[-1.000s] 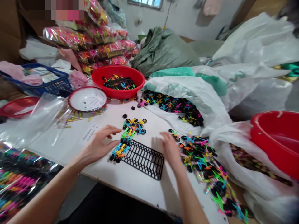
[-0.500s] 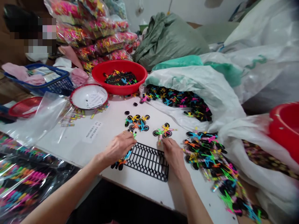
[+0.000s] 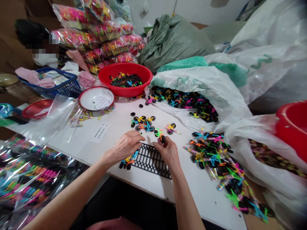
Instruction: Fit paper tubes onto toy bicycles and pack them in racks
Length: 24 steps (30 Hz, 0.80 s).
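Observation:
A black plastic grid rack lies on the white table in front of me. Several toy bicycles stand in its left end, partly under my left hand. That hand's fingers are bent and drawn together over the rack; what they grip, if anything, is hidden. Above the rack's far edge, my right hand pinches a green and orange toy bicycle with black wheels. Just beyond lies a yellow and pink toy bicycle, and a small cluster of toy bicycles sits behind my left hand.
A heap of toy bicycles spreads along the right side. Behind are a red basin, a white enamel bowl and an open white sack of bicycles. Clear-wrapped packs lie at lower left; a blue basket stands farther back.
My right hand has moved left over the rack, lifting the green bicycle off the table from beside the yellow one. My left hand stays by the rack's left end. The view has shifted slightly.

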Tool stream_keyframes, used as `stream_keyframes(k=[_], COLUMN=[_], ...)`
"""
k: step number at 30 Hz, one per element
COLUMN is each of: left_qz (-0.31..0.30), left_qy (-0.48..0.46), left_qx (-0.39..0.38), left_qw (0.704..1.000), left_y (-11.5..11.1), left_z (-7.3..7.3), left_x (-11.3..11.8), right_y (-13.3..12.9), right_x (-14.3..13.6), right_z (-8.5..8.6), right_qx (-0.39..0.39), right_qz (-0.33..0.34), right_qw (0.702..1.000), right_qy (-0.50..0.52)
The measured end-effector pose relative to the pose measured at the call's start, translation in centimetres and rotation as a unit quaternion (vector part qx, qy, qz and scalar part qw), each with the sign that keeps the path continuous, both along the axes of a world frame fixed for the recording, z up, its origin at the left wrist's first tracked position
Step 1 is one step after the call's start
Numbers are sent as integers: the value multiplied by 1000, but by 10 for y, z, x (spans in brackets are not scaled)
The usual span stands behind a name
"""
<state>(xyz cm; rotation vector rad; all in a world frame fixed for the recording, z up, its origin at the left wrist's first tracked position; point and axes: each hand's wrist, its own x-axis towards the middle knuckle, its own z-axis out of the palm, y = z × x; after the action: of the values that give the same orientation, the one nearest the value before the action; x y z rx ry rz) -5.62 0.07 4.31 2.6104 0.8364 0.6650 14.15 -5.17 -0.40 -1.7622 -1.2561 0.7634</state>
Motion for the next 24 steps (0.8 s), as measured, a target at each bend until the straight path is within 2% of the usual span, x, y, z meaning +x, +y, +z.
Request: stream_keyframes(k=[2,4,7,10,13,16,18,21,24], left_qz=[-11,-11,-4,3,2,-6,-18,-34,-16], left_qy=[10,2,-14,-19,-21,-11,-5,-9,-20], left_qx=[-10,-22,-36,-39,-40,-51,-56,-34,-8], left_qw=[1000,1000,999,999,999,999,998,999,1000], left_y=[1,2,1,1,1,0,-1,-4,-6], left_z=[-1,-2,-1,-2,-3,-4,-4,-7,-10], left_x=[0,-1,-1,-1,-1,-2,-3,-1,0], right_y=[-7,-11,-10,-5,-2,-3,-2,0,2], right_x=[-16,-31,-48,-61,-65,-60,-57,-60,-63], right_z=[-4,-7,-10,-19,-31,-37,-36,-30,-25], right_qx=[-16,-15,27,23,46,76,67,33,13], right_qz=[26,24,7,14,22,72,109,130,147], right_qw=[999,997,991,989,996,994,986,972,962], right_qy=[35,66,130,145,72,-41,-103,-195,-232])
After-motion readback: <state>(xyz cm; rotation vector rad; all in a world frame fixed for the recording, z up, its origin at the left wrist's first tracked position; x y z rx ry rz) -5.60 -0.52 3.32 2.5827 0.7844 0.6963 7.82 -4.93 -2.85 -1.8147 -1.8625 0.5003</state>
